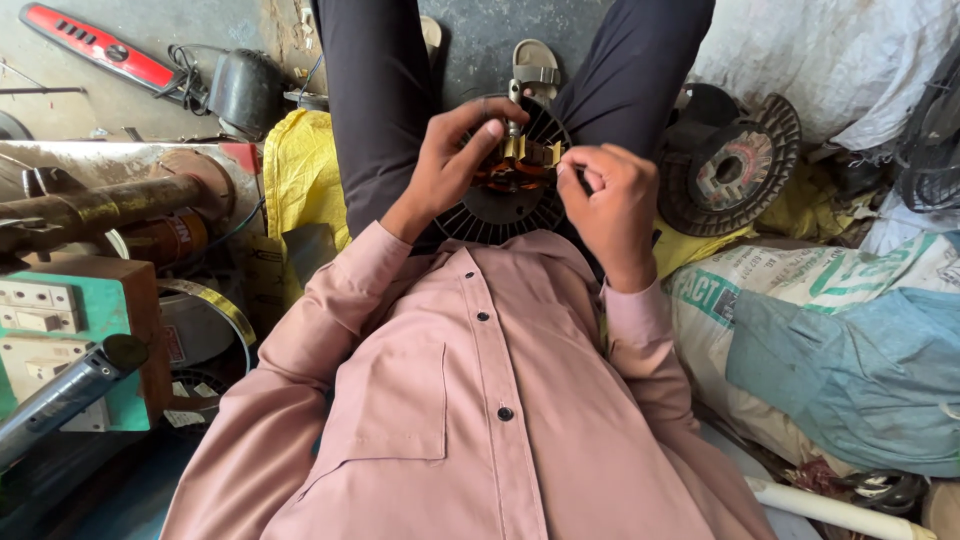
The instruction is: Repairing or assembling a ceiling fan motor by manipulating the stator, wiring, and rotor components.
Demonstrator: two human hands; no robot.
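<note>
I sit with a black round motor part (pixel 500 210) in my lap, its ribbed rim showing and copper-coloured windings (pixel 500 175) at its middle. My left hand (pixel 450 155) curls over the top left of it, fingertips pressing a small brass-coloured piece (pixel 530 150) on the windings. My right hand (pixel 610 195) is closed at the right side, thumb and forefinger pinching something thin beside that piece; what it pinches is too small to tell. My pink shirt hides the lower part of the motor part.
A black empty wire spool (pixel 730 165) lies to the right on yellow cloth. Printed sacks (pixel 800 290) pile at the right. A rusty machine shaft (pixel 90 210) and teal switch box (pixel 70 330) stand left. A red saw (pixel 100 45) lies on the floor.
</note>
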